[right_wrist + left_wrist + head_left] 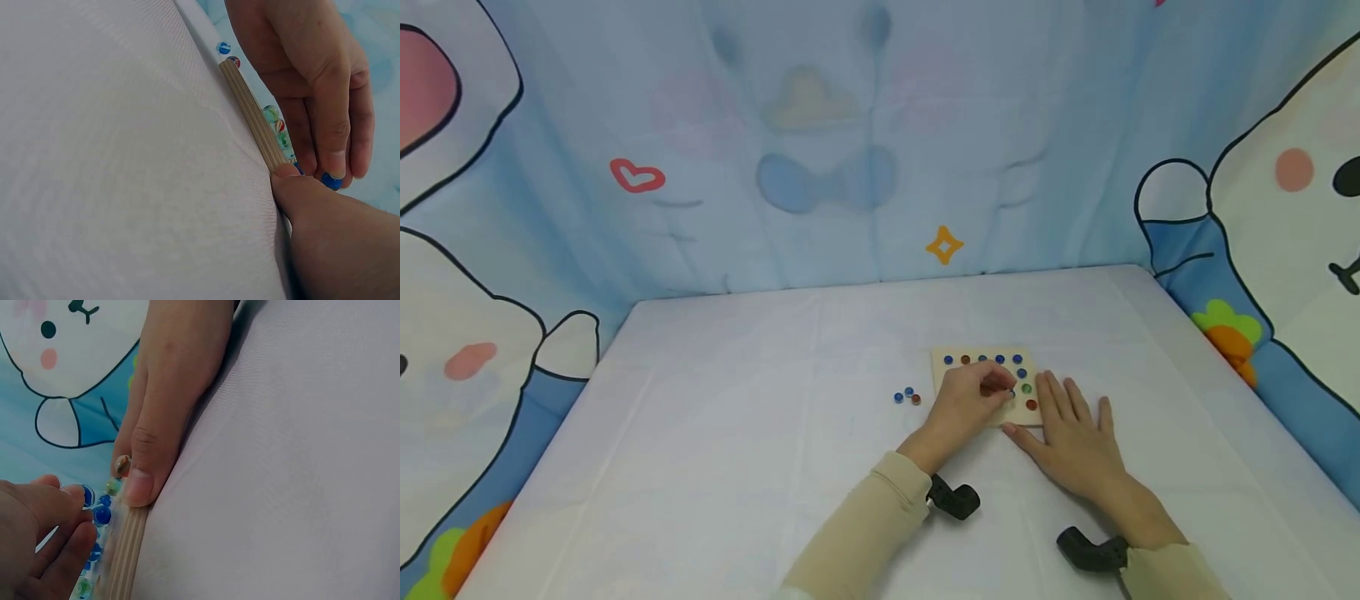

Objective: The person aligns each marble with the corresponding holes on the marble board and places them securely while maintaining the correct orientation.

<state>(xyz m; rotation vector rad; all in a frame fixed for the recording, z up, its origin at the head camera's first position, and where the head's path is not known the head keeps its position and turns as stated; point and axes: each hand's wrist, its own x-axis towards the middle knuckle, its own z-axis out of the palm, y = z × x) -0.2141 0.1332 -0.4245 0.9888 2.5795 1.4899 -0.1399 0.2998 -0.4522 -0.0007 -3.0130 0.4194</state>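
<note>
A pale wooden board (938, 380) with rows of glass marbles, blue, green and reddish-brown, lies on the table. Over its right half, my left hand (964, 406) pinches a blue marble (87, 496) between thumb and fingertips. My right hand (1078, 450) lies with spread, straight fingers along the board's right side, its thumb (139, 487) touching the front edge. In the right wrist view the layered edge of the board shows under that thumb. The left hand hides the board's middle and front left.
Left of the board lie a few loose marbles, two blue (898, 397) and a reddish-brown one (915, 400). A white cloth covers the table (737, 433). Behind it hangs a printed blue curtain (1037, 208). Black camera mounts (955, 502) sit at both wrists.
</note>
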